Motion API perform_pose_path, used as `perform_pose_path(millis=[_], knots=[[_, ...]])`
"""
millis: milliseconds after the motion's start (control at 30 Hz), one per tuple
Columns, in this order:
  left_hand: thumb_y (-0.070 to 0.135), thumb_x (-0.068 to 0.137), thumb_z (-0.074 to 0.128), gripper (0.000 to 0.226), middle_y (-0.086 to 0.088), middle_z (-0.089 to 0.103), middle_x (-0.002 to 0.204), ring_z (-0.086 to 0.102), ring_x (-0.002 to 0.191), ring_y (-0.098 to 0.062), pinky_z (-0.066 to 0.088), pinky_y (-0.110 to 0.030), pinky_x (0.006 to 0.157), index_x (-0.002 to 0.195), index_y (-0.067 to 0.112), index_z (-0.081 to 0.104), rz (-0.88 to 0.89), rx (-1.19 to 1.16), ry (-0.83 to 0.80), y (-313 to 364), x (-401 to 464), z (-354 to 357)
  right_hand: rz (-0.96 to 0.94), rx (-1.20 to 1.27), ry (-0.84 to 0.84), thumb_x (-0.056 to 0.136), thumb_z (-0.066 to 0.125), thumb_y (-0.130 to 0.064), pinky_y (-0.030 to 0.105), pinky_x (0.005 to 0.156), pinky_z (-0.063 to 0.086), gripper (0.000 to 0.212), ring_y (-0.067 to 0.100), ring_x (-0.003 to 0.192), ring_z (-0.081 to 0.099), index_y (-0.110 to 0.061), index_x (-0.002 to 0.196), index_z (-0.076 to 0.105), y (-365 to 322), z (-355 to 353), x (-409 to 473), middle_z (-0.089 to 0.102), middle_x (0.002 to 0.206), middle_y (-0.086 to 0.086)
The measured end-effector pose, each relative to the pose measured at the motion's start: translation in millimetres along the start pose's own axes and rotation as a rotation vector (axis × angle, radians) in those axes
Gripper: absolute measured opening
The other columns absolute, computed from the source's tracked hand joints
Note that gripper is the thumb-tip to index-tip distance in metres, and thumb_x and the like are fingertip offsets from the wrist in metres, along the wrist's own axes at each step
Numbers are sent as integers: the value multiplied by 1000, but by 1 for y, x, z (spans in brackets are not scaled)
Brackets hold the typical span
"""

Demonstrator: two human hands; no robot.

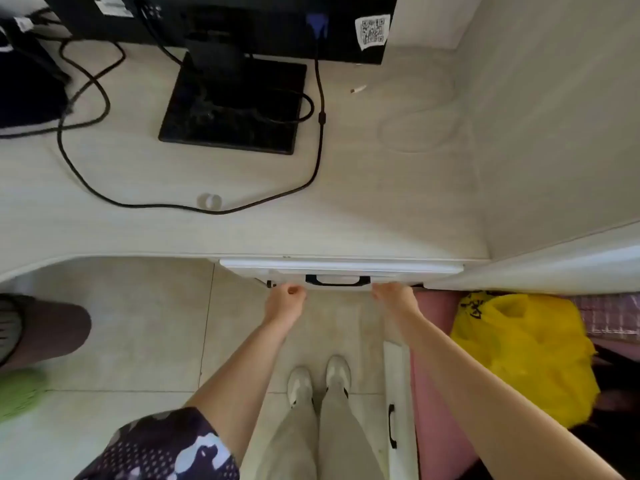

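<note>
White drawer (341, 268) lies crosswise just ahead, black handle (337, 280) midway between my left hand (284, 301) and right hand (393, 294), whose fingers (294, 290) curl against its lower edge, grip unclear.

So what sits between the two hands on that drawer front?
The black handle of the drawer, midway between the left hand and the right hand; the head view shows it.
</note>
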State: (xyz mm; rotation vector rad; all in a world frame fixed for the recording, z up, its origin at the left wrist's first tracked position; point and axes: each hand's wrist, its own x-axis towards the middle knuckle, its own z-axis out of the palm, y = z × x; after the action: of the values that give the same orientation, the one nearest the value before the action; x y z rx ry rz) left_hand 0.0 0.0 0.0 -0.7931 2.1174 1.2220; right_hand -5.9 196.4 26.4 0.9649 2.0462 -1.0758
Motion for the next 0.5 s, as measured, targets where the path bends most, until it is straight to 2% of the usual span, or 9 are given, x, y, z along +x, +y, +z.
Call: perform_pose_path(millis=[67, 133, 167, 267, 333, 500], knots=[[21, 90, 58, 14, -6, 72, 96, 68, 91, -25, 52, -37, 85, 96, 13, 67, -102, -218, -32, -1, 12, 11, 82, 174, -43, 84, 53, -27, 36, 77, 49, 20, 22, 74, 52, -19, 66, 55, -3, 4, 15, 60, 81, 7], [22, 94, 57, 18, -5, 70, 96, 66, 86, -22, 51, -37, 85, 106, 10, 62, -169, -380, -62, 2, 17, 18, 158, 342, -103, 93, 53, -21, 42, 94, 49, 14, 21, 86, 55, -15, 81, 59, -7, 5, 24, 62, 92, 6], [22, 96, 56, 17, -5, 69, 96, 65, 86, -22, 51, -37, 86, 108, 10, 60, -188, -450, -82, 2, 20, 22, 173, 395, -130, 95, 51, -19, 42, 97, 47, 11, 21, 91, 56, -14, 91, 61, -8, 6, 27, 63, 96, 6], [18, 98, 51, 16, -7, 68, 98, 66, 84, -23, 52, -35, 81, 110, 10, 57, -231, -585, -109, 6, 24, 27, 217, 522, -191, 98, 48, -14, 40, 91, 48, 20, 23, 95, 60, -10, 112, 61, -7, 7, 33, 66, 95, 5], [17, 99, 49, 16, -6, 69, 96, 68, 85, -23, 54, -33, 77, 111, 10, 58, -246, -622, -113, 4, 28, 31, 239, 561, -222, 99, 48, -13, 40, 87, 49, 19, 25, 95, 62, -10, 114, 59, -4, 7, 36, 66, 89, 4], [16, 101, 47, 14, -11, 69, 97, 69, 91, -24, 54, -30, 73, 99, 8, 59, -255, -721, -124, 1, 28, 32, 259, 665, -276, 98, 51, -9, 40, 86, 51, 13, 29, 97, 64, -10, 109, 57, 2, 6, 37, 66, 90, 5]])
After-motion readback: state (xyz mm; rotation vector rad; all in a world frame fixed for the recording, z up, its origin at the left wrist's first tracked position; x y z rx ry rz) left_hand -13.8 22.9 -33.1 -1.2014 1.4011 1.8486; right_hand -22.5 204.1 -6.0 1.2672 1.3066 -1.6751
